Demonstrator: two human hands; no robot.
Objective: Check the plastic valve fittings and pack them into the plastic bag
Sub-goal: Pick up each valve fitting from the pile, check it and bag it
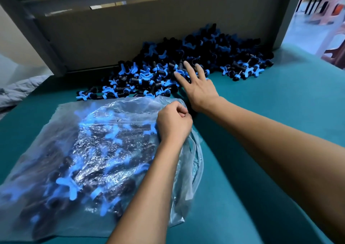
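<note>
Gripping plastic bag point(89, 150), right hand point(197, 87) on valve fittings point(168, 64)

2 bare forearms in view, no sleeves visible up to frame edge; left hand point(174, 121) and right hand point(198, 86) ungloved; no rings, watch or wristband on visible fingers, wrists

One plastic bag point(78, 159) lies at the table's point(270, 113) near left corner, holding many valve fittings, too overlapped to count. One loose heap of fittings point(177, 66) (black bodies, blue handles), also beyond counting, sits along the far edge. Two hands show.
</note>
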